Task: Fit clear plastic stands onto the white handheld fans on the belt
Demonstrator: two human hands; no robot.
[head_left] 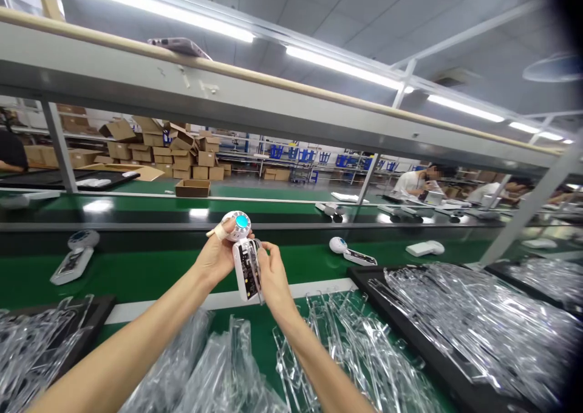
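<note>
- Head view: we see both hands raised over the green bench, holding one white handheld device upright btwn them.
- Left hand is closed round the device's left side; a taped finger sits by its round head w/ the blue centre.
- Right hand grips the right side, fingers pinched on a clear plastic piece against the device's open body, circuit board showing.
- Below the hands: loose clear plastic pieces on the bench; more fill a black tray at right & another at far left.
- Similar devices lie on the belt: one at left, one right of the hands.
- Far side: cardboard boxes, seated people at work.
</note>
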